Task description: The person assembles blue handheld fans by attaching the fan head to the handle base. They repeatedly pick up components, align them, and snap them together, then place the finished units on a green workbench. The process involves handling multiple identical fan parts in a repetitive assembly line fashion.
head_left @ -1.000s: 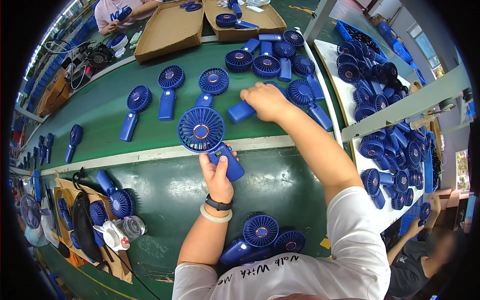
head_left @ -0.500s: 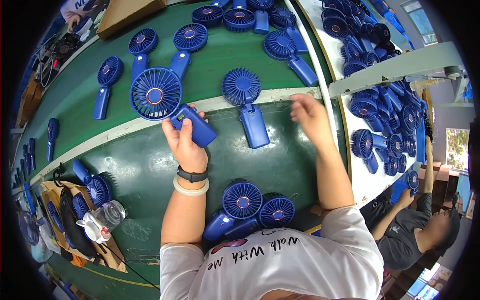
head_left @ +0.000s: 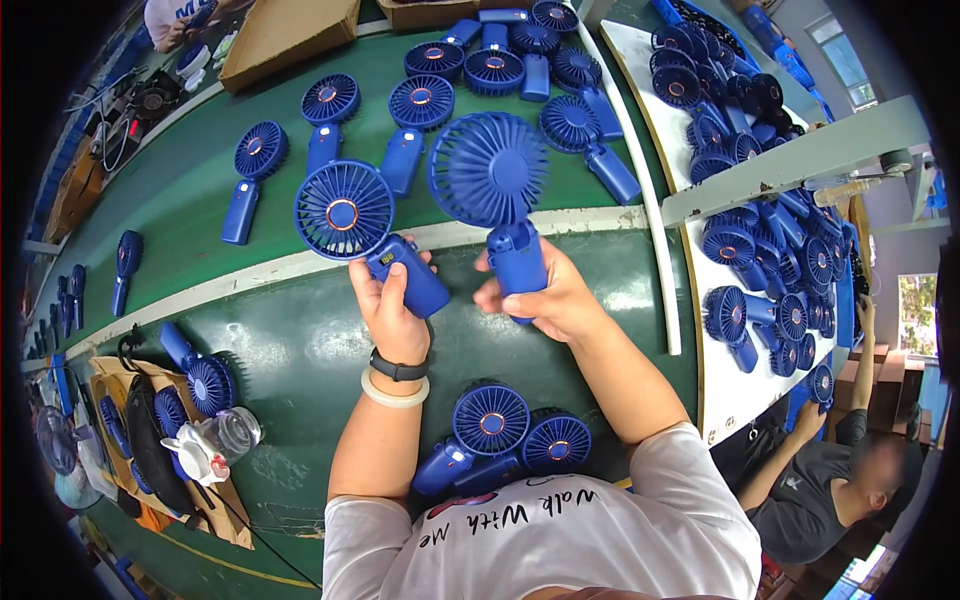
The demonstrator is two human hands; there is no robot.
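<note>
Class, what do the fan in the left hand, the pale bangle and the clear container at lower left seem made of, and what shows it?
Fan in the left hand: probably moulded plastic, satin blue, with thin, even ribs.
Pale bangle: smooth and opaque-looking, perhaps plastic or stone.
Clear container: glossy and see-through, with bright highlights; plastic or glass, I cannot tell.

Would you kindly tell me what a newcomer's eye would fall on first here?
Probably the large blue fan in the left hand and its blurred companion in the right hand, mid-picture. Next, perhaps, the crowd of blue fans on the white table at the right, then those scattered along the green surface beyond the hands.
</note>
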